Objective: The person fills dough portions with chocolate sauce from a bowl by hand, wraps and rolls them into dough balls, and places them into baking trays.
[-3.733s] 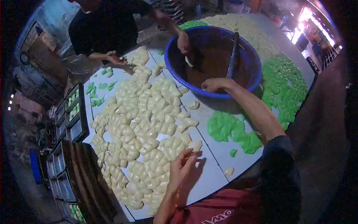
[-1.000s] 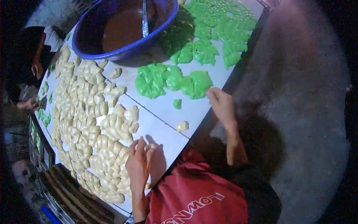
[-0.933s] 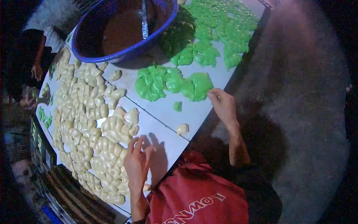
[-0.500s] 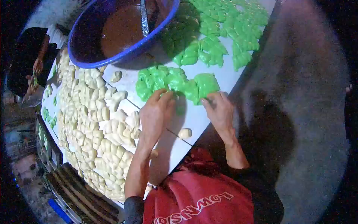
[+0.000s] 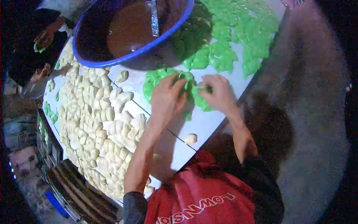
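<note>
A flattened patch of glossy green dough [image 5: 203, 103] lies on the white tabletop close to its near edge. My left hand [image 5: 169, 98] is bent over the left part of it, fingers curled and pressed into the dough. Opposite, my right hand [image 5: 220, 94] pinches the dough's upper right edge between thumb and fingers. Both hands are closed, and their fingertips are partly hidden. Below them, a single cream-coloured dough lump [image 5: 190, 139] rests by the table edge. Many cream dough pieces [image 5: 89, 123] spread out to the left of my left hand.
A large blue basin [image 5: 130, 59] of brown liquid, with a metal utensil [image 5: 154, 20] in it, stands beyond my hands. More green dough [image 5: 253, 33] covers the far right of the table. Another person's hand [image 5: 44, 39] is at the left. Dark metal trays [image 5: 80, 190] sit lower left.
My right hand has moved up and inward over the green dough, closer to my left hand. The view has shifted slightly. The other person's hands have moved apart.
</note>
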A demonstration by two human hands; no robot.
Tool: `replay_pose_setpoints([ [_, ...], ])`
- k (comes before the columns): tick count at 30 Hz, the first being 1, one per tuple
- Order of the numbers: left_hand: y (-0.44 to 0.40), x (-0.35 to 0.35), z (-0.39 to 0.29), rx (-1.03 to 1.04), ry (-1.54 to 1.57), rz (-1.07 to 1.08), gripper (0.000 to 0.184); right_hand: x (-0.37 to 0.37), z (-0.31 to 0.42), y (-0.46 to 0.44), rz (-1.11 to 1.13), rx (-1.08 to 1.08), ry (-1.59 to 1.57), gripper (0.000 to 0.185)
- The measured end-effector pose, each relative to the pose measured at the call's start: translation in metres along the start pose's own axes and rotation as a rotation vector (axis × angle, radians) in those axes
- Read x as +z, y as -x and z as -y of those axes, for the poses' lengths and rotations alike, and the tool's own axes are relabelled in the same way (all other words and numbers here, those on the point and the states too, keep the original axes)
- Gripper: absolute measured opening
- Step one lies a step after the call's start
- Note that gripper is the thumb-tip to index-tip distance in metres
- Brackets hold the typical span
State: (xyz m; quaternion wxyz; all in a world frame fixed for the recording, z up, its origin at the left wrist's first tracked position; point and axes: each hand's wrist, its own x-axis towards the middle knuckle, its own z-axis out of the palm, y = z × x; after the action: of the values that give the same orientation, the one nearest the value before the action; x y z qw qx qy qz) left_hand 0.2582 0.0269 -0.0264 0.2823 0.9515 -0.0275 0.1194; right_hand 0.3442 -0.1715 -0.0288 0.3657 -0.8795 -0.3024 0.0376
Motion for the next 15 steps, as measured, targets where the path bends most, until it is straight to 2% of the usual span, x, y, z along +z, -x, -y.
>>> replay_pose_setpoints([
  [2,-0.006,0.003,-0.001,0.040,-0.046,0.013,0.050,-0.018,0.009,-0.004,0.163,0.412,-0.302,0.025],
  [3,-0.007,0.004,-0.002,0.042,-0.023,0.012,0.057,-0.016,0.007,-0.005,0.109,0.354,-0.339,0.027],
  [5,-0.010,0.005,-0.005,0.040,-0.035,0.022,0.059,-0.013,0.003,-0.007,-0.008,0.239,-0.412,0.031],
  [8,-0.015,0.009,-0.010,0.034,-0.016,0.028,0.061,-0.031,0.028,-0.016,0.216,0.282,-0.295,0.034],
  [9,-0.015,0.011,-0.010,0.040,-0.014,0.026,0.061,-0.033,0.026,-0.017,0.341,0.252,-0.142,0.033],
  [12,-0.018,0.021,-0.006,0.060,-0.035,0.059,0.059,-0.024,0.008,-0.010,0.250,-0.107,0.051,0.032],
  [14,-0.018,0.028,-0.003,0.077,-0.030,0.050,0.058,-0.025,0.004,-0.010,0.290,-0.122,0.119,0.029],
  [15,-0.019,0.024,-0.008,0.059,-0.005,0.049,0.047,-0.026,0.004,-0.010,0.309,-0.127,0.152,0.027],
])
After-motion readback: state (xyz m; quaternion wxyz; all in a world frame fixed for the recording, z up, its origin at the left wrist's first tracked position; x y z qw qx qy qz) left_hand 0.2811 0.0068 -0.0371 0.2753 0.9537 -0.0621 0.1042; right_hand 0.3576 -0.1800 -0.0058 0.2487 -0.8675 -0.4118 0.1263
